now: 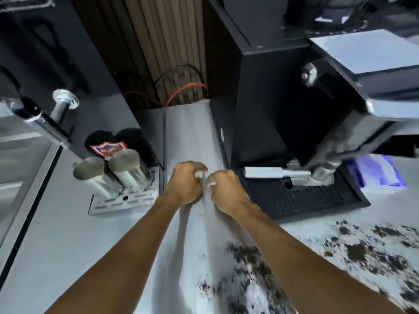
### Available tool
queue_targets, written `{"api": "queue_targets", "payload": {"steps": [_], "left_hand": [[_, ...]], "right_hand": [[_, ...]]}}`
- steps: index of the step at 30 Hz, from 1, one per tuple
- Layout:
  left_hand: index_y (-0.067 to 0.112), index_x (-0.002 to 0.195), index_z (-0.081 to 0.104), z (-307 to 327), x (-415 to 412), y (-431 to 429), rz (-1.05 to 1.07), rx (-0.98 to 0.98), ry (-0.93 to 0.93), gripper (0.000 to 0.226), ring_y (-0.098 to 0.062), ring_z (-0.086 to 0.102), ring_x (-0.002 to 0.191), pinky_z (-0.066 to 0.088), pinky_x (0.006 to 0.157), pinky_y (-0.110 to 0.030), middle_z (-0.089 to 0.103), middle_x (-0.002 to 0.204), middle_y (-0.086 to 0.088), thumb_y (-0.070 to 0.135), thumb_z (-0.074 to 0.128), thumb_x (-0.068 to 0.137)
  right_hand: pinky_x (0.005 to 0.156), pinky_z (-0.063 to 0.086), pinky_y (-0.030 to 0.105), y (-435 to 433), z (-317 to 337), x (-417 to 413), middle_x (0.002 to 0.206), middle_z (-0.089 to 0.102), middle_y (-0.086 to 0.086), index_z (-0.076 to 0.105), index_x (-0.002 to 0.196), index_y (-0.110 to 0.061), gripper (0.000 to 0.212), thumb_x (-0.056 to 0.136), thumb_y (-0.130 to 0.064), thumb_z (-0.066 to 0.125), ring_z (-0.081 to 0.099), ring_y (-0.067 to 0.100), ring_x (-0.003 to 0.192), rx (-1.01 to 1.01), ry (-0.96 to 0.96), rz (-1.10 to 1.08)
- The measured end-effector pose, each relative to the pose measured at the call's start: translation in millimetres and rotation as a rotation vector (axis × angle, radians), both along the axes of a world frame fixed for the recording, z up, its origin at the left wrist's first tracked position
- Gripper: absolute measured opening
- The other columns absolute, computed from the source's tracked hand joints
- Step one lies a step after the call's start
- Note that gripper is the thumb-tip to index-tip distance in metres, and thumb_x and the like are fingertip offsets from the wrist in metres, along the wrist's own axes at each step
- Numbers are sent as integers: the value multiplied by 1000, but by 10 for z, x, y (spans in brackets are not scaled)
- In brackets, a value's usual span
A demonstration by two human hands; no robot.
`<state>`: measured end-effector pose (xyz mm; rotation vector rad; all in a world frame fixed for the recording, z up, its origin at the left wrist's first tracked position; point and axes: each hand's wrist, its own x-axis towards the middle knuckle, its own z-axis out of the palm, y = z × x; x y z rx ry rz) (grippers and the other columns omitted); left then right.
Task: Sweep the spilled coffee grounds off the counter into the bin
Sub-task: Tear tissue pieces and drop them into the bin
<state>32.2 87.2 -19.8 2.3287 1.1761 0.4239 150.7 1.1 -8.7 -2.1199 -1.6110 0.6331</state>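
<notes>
Dark coffee grounds [247, 259] lie scattered over the pale counter [68, 245] at the lower right, with a second patch [362, 250] further right. My left hand [186, 184] and my right hand [226, 191] meet at the centre, above the grounds, both with fingers curled. Between them they pinch a thin grey thing [203, 182]; blur hides what it is. No bin is in view.
A tall black grinder [260, 98] stands to the right, with a black drip tray [306, 198] and a metal portafilter [272, 172] at its base. Two steel pitchers [95, 171] sit on a slotted steel tray [127, 201] to the left. A blue-and-white cloth [381, 173] lies far right.
</notes>
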Motion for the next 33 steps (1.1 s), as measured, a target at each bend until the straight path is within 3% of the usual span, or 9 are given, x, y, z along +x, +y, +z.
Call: {"api": "queue_targets", "payload": {"steps": [3, 6, 8, 11, 14, 17, 24, 30, 33], "left_hand": [[13, 91, 75, 158, -48, -644, 8, -47, -103, 35, -15, 64, 80, 51, 75, -23, 75, 87, -1, -10, 59, 70], [16, 90, 74, 300, -25, -1332, 9, -138, -207, 23, -10, 62, 74, 48, 68, -16, 73, 82, 4, 7, 65, 71], [17, 91, 73, 337, 23, -1780, -9, -174, -235, 22, -7, 62, 78, 46, 68, -9, 72, 82, 6, 13, 67, 70], [18, 94, 73, 314, 122, -2395, -27, -163, -242, 37, -5, 62, 80, 46, 70, -7, 72, 86, 6, -9, 64, 71], [17, 103, 73, 310, 246, -2985, -54, -145, -215, 44, 2, 57, 85, 43, 76, -4, 68, 95, 11, -13, 62, 72], [19, 110, 70, 240, 351, -3485, -72, -141, -167, 41, -5, 58, 96, 43, 84, -16, 67, 104, 9, -5, 67, 77], [25, 100, 67, -200, 483, -4444, -131, -198, 6, 26, -14, 59, 72, 47, 66, -24, 66, 81, 3, 16, 74, 76], [27, 95, 68, -643, 419, -5213, -239, -308, 214, 31, -22, 64, 93, 52, 77, -28, 72, 96, 1, 16, 63, 67], [20, 94, 70, -726, 422, -5430, -265, -331, 210, 25, -24, 65, 95, 53, 80, -35, 74, 97, -2, 15, 69, 70]], "right_hand": [[85, 55, 34, -470, 79, 41, 103, 70, 8, 76, 94, -17, 31, 78, 3, 58, 65, 25, 91, 65, 88, -31], [88, 54, 33, -1044, 101, 108, 105, 68, 5, 74, 95, -15, 27, 77, 2, 63, 62, 21, 96, 96, 115, -54], [83, 54, 32, -1466, 106, 170, 102, 65, 3, 73, 92, -16, 26, 77, 3, 63, 60, 20, 92, 98, 125, -75], [72, 48, 22, -2098, 114, 294, 96, 63, -1, 71, 88, -19, 27, 76, 4, 63, 60, 17, 86, 103, 115, -102], [62, 46, 9, -2679, 96, 436, 98, 69, -1, 71, 87, -23, 28, 75, 2, 67, 61, 7, 70, 100, 150, -136], [47, 41, 8, -3193, 57, 551, 96, 68, 0, 70, 84, -27, 24, 75, -5, 73, 55, 0, 47, 76, 196, -171], [75, 53, 27, -4373, -272, 669, 79, 73, -2, 75, 81, -24, 20, 68, -10, 69, 63, 15, 72, -31, 192, -229], [51, 38, 4, -5268, -633, 559, 65, 65, -6, 75, 75, -18, 18, 70, -2, 67, 58, 9, 61, -222, 208, -279], [60, 48, 14, -5463, -777, 534, 68, 65, -7, 71, 69, -23, 20, 68, -3, 72, 60, 10, 67, -268, 214, -293]]}}
